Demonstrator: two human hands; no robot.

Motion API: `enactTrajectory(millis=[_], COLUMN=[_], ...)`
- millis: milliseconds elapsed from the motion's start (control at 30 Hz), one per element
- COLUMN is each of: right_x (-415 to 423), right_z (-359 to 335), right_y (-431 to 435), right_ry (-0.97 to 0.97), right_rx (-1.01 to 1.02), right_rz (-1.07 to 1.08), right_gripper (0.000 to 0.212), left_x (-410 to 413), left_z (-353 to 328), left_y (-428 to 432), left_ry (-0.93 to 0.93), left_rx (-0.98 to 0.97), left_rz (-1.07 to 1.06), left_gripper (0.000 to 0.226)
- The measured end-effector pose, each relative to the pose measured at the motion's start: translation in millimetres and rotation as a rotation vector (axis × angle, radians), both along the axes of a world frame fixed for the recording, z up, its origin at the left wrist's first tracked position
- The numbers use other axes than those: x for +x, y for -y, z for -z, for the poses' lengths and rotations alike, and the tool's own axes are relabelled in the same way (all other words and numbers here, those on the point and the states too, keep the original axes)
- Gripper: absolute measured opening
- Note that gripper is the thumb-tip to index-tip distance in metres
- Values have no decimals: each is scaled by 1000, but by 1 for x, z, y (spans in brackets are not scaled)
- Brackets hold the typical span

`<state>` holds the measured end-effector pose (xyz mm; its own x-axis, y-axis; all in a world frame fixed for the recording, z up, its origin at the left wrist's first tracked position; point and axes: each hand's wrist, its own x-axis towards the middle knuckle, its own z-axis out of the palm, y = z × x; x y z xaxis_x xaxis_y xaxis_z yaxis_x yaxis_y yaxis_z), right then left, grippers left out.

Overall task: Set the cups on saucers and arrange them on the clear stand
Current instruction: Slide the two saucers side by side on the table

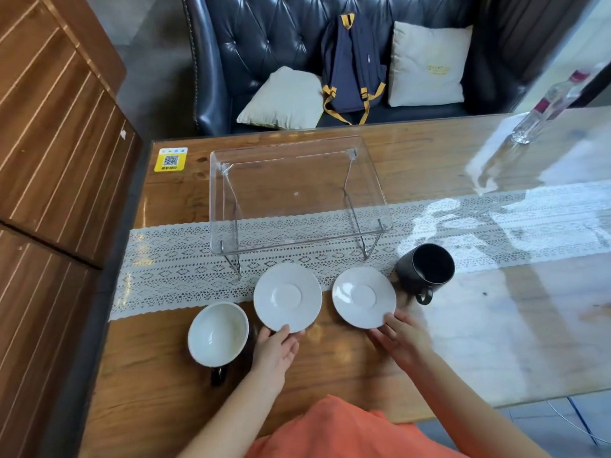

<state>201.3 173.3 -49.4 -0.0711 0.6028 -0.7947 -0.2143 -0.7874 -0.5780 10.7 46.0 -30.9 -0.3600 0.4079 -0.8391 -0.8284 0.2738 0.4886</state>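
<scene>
Bare fingers of the left hand (277, 345) and right hand (401, 338) lay loose on the near rims of two empty saucers (287, 297) (363, 297), gripping nothing. Both cups (218, 333) (426, 267) stood apart on the table (330, 375). Farther off, the clear stand (297, 193) looked slick, so a nudged saucer might slide off.

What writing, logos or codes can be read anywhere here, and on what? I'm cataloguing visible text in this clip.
Yellow sticker on the table's far left corner: a QR code with a line of characters below, too small to read.
Cream pillow on the sofa, right of the backpack: a gold embroidered mark, too blurred to read.
Backpack: a small tag, unreadable.
Clear bottle at far right: red label, blurred.
Cups, saucers, stand: no text visible.
</scene>
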Motion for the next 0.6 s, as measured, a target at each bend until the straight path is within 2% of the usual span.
enactTrajectory(millis=[133, 233, 400, 600], right_x=[-9, -18, -22, -18], right_z=[-1, -7, -11, -10], right_y=[2, 4, 6, 5], right_ry=[27, 85, 150, 172], right_rx=[-8, 32, 98, 83], right_rz=[18, 31, 19, -3], right_gripper=[35, 24, 30, 30], left_x=[5, 4, 5, -1], left_z=[1, 1, -2, 0], left_y=[-1, 1, 2, 5], left_ry=[15, -27, -54, 10], left_rx=[-38, -77, -81, -121], left_rz=[-65, -87, -79, -35], left_gripper=[19, 24, 27, 35])
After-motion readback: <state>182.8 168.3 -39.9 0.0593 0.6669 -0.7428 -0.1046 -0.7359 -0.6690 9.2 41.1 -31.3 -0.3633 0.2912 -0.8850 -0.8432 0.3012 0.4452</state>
